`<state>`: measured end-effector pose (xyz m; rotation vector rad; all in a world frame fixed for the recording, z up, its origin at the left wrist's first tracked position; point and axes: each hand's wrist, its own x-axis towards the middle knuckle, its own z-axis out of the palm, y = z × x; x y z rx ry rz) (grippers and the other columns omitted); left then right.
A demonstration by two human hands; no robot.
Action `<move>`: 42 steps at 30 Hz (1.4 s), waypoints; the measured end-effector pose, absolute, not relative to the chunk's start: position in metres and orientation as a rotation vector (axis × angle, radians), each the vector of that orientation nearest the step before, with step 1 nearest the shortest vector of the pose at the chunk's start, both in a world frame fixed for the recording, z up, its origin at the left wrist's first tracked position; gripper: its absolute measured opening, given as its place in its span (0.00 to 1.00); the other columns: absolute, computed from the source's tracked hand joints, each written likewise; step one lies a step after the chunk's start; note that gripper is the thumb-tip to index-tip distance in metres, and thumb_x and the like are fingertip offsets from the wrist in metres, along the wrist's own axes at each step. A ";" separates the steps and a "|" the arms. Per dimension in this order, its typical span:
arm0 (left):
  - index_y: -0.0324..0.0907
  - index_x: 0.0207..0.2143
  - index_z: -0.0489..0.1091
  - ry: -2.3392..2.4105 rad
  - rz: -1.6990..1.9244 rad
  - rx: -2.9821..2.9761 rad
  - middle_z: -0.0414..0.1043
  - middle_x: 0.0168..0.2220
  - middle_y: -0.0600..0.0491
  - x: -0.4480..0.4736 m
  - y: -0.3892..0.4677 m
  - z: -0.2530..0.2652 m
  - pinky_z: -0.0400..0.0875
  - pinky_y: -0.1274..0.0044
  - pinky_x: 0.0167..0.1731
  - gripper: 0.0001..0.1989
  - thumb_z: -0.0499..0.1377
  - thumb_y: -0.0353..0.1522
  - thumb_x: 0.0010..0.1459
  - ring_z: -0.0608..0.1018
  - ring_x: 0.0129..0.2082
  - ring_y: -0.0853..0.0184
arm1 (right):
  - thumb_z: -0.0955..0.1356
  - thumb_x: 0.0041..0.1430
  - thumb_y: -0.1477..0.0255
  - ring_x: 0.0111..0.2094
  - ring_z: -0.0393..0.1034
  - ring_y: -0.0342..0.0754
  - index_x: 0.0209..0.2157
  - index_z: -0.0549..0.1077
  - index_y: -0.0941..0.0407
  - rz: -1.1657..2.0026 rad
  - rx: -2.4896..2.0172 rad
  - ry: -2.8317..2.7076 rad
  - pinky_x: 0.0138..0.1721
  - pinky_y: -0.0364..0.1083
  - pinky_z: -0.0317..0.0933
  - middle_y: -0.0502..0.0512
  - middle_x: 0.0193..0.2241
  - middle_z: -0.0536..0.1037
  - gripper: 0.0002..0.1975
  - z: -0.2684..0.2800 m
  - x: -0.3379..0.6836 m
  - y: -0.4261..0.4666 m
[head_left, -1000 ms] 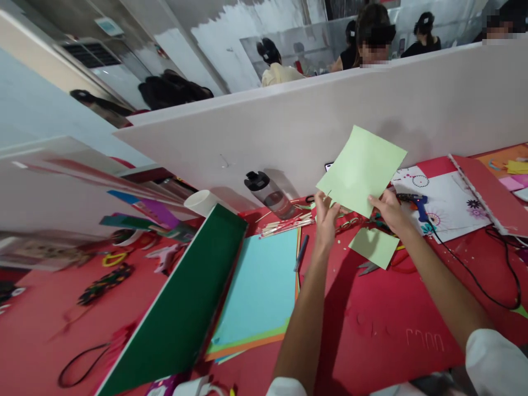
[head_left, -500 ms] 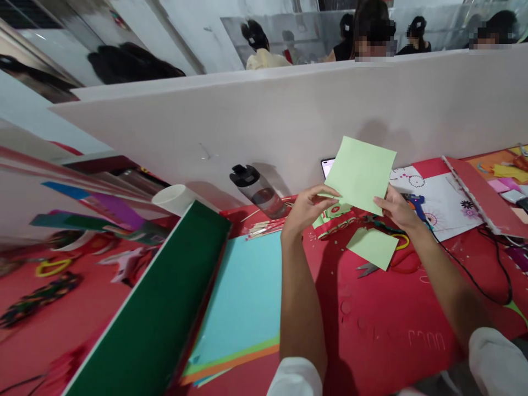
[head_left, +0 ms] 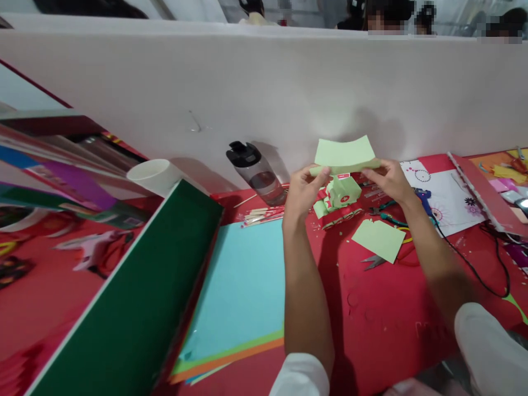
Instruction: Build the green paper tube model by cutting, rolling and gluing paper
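Both left hand (head_left: 299, 192) and right hand (head_left: 392, 180) pinching green paper (head_left: 344, 154), red tabletop (head_left: 363, 302) below, white partition (head_left: 165, 82) behind, people (head_left: 390, 12) beyond.

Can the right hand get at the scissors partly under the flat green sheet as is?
Probably not straight away: the right hand is busy holding the raised green sheet, and the flat green sheet covers the middle of the scissors.

Pale green sheet (head_left: 345, 153): one plain paper, held in the air at its two sides.
Upper edge: curved — it dips in the middle.
Sheet's place: just above the green-and-red model (head_left: 344, 192), as seen from the head.
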<state>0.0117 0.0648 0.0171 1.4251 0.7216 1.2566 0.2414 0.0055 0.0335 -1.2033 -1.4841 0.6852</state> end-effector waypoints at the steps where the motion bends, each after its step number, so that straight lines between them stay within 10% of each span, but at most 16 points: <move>1: 0.39 0.31 0.78 0.719 1.267 1.391 0.78 0.30 0.51 0.012 0.065 0.016 0.76 0.73 0.40 0.20 0.71 0.47 0.57 0.80 0.33 0.66 | 0.74 0.61 0.53 0.42 0.77 0.54 0.37 0.81 0.54 0.666 -1.218 -1.462 0.48 0.56 0.73 0.56 0.36 0.82 0.18 0.035 0.240 0.010; 15: 0.42 0.29 0.73 0.880 1.298 1.436 0.69 0.26 0.57 0.016 0.069 0.013 0.73 0.78 0.29 0.13 0.71 0.39 0.56 0.73 0.26 0.71 | 0.77 0.54 0.58 0.25 0.67 0.43 0.27 0.74 0.54 0.819 -1.097 -1.141 0.26 0.44 0.69 0.48 0.26 0.73 0.16 0.001 0.236 0.030; 27: 0.48 0.47 0.73 0.771 1.275 1.649 0.73 0.48 0.50 0.019 0.066 0.008 0.81 0.72 0.40 0.20 0.70 0.46 0.58 0.79 0.41 0.65 | 0.73 0.61 0.64 0.40 0.77 0.51 0.57 0.65 0.45 0.735 -1.026 -1.178 0.44 0.56 0.80 0.52 0.41 0.77 0.25 -0.017 0.245 0.044; 34: 0.54 0.60 0.66 0.659 1.400 1.437 0.77 0.49 0.48 0.029 0.070 0.005 0.80 0.65 0.50 0.32 0.69 0.52 0.58 0.84 0.49 0.57 | 0.74 0.60 0.54 0.48 0.75 0.52 0.44 0.73 0.48 0.698 -0.917 -1.188 0.50 0.55 0.79 0.54 0.48 0.75 0.17 -0.008 0.229 0.042; 42: 0.43 0.45 0.72 0.700 1.406 1.283 0.79 0.44 0.47 0.069 0.064 0.002 0.79 0.71 0.45 0.26 0.70 0.52 0.56 0.82 0.45 0.60 | 0.73 0.62 0.57 0.42 0.76 0.50 0.46 0.73 0.50 0.697 -1.006 -1.371 0.48 0.53 0.78 0.54 0.46 0.77 0.16 0.005 0.200 0.032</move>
